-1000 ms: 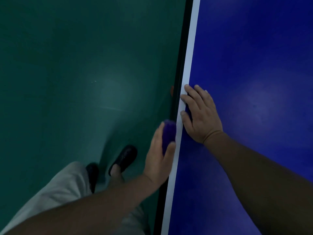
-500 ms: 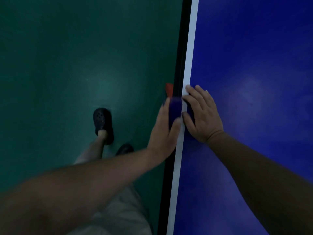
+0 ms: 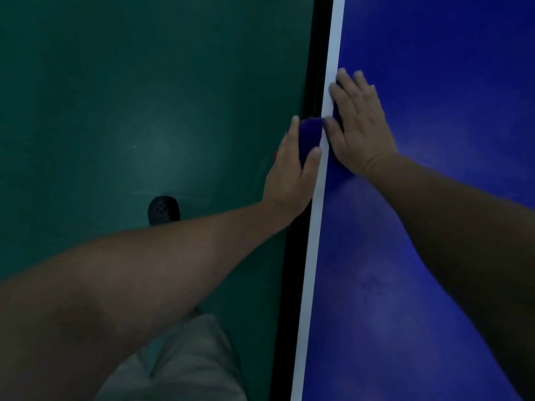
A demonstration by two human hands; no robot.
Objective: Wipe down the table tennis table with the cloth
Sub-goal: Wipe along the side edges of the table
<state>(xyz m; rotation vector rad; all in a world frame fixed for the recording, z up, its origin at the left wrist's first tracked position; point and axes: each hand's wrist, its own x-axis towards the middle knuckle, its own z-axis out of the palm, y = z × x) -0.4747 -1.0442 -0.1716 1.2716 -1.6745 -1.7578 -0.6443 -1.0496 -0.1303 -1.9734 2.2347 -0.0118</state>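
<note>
Left hand (image 3: 289, 175) grips cloth (image 3: 309, 134) at table (image 3: 434, 256) edge; right hand (image 3: 359, 131) lies flat beside it. Shoe (image 3: 162, 211) left of them, partly hidden by forearm (image 3: 144, 270).

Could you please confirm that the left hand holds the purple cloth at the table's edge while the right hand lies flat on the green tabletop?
Not quite: the tabletop is blue, not green; green is the floor. The head view shows the left hand holding the purple cloth at the table's edge while the right hand lies flat on it.
</note>
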